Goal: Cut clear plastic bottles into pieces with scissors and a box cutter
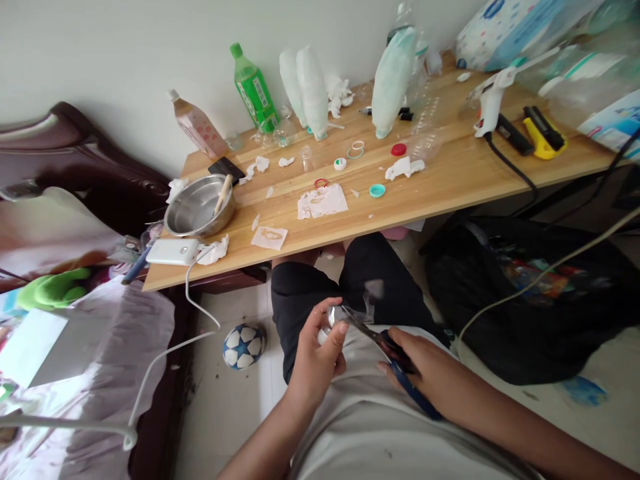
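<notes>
My left hand point(320, 347) grips a small clear plastic piece point(336, 316), rounded like part of a bottle, above my lap. In my right hand point(417, 360) is a pair of scissors point(370, 331) with dark blue handles. Its blades point left and meet the edge of the clear plastic. A thin transparent flap point(371, 300) stands out beyond the blades; I cannot tell whether it is still joined to the piece. My fingers partly hide the plastic.
On the wooden table point(360, 220) stand a steel bowl point(197, 207), a green bottle point(255, 90), white-wrapped bottles point(313, 93) and a glue gun point(493, 100). Paper scraps and caps lie near its front edge. A ball point(244, 347) and black bag point(525, 313) are on the floor.
</notes>
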### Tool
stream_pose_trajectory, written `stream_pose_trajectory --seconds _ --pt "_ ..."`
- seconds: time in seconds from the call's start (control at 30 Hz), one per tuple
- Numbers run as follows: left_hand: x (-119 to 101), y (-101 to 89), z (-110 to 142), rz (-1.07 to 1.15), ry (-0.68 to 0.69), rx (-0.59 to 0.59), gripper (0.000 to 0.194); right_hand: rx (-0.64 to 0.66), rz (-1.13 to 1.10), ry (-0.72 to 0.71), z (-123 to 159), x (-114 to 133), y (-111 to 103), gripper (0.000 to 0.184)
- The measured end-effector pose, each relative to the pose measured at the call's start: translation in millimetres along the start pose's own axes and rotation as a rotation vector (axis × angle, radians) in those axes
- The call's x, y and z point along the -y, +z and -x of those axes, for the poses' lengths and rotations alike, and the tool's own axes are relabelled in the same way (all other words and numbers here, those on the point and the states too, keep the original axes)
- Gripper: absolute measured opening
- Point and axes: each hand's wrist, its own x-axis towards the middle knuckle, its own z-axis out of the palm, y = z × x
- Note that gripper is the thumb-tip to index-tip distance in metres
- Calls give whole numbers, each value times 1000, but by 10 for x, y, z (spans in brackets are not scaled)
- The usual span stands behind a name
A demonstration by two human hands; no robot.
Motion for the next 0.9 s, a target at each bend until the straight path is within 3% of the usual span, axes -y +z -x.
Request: stream_pose_trajectory --seconds 0.17,0.9 --pt "1 -44 -5 90 -54 66 56 11 -12 16 -3 -25 -23 24" --pt "-32 3 -11 -38 -32 17 54 -18 -95 12 18 -70 84 25"
